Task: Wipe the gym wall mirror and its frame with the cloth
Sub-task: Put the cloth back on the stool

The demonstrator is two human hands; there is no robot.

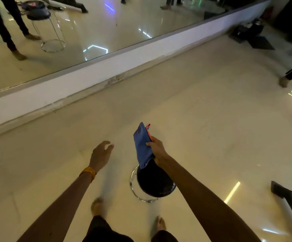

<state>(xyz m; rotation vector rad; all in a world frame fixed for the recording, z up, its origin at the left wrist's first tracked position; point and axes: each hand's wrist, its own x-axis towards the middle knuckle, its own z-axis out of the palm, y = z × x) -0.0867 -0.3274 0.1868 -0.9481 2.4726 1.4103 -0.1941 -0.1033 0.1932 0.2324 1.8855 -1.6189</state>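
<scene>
Pinching the folded blue cloth (pixel 141 145) at lower centre, the right hand (pixel 156 149) held it over a stool (pixel 154 180), well apart from the mirror (pixel 89 32) at upper left. The left hand (pixel 100 155) hung empty, fingers loose. Light and limp, the cloth probably wanted a fuller palm grip

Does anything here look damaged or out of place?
Yes: the white wall strip below the mirror has a scuffed, flaking-looking patch along its lower edge, near the middle. Nothing else stands out.
</scene>
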